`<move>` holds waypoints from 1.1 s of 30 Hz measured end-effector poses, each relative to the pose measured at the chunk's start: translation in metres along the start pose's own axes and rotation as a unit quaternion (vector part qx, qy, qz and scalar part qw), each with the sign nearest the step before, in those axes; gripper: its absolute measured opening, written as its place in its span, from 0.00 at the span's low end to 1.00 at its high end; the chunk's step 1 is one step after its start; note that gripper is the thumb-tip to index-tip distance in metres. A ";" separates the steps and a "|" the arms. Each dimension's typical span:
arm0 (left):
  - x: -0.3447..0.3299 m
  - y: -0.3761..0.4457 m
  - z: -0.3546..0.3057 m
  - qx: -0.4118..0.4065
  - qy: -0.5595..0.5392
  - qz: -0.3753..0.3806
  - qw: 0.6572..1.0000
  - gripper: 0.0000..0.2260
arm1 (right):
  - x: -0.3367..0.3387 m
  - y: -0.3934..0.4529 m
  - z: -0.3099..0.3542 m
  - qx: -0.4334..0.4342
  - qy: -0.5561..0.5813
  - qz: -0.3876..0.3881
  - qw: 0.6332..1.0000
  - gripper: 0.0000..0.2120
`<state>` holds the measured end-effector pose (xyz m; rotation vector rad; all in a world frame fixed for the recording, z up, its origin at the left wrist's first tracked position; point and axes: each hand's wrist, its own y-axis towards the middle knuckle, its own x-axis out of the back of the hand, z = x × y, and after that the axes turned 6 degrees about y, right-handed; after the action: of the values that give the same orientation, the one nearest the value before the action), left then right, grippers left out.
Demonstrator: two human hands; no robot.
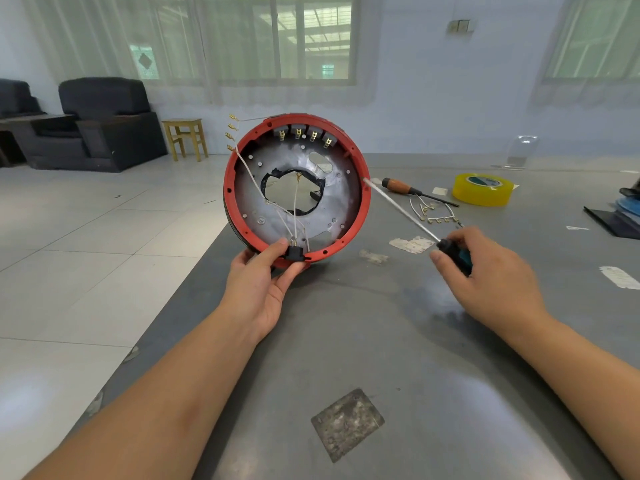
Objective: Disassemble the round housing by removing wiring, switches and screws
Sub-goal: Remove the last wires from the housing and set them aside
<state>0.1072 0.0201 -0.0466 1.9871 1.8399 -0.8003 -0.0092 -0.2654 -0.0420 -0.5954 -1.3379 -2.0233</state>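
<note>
While your left hand (268, 289) props the round housing (296, 187) on its edge at the near-left side of the grey table (398, 358), the housing stands directly above that hand, its open face turned toward you. Your thumb lies over the red rim at 6 o'clock, beside a small black switch (294, 252), and your fingers curl under and behind the rim, so the hand grips the housing. Your forearm reaches up from 7 o'clock, palm partly turned up.

Your right hand (485, 275) sits at 4 o'clock from the housing, well apart from it, fingers wrapped around the black-and-teal handle of a screwdriver (401, 209). Its long metal shaft slants up toward 10 o'clock, and the tip meets the red rim at about 3 o'clock.

Inside the red ring you see a dull silver plate with a ragged, black-edged hole at the centre. Thin white wires (277, 206) cross the plate down to the switch, and others end in brass terminals sticking out past the rim at 11 o'clock. Four grey switch blocks (304, 133) with brass tabs line the inside at 12 o'clock.

On the table beyond your right hand lie loose wires with brass terminals (433, 211), a wooden-handled screwdriver (415, 191) and a yellow tape roll (482, 189).
</note>
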 end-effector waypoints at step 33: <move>-0.005 -0.018 0.001 0.008 0.040 0.079 0.996 0.30 | -0.036 0.029 0.132 0.118 -0.028 0.035 0.992 0.13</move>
<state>0.0890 0.0181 -0.0415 2.1733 1.6959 -0.6999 0.0399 -0.1425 0.0029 -0.5856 -1.5413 -1.7719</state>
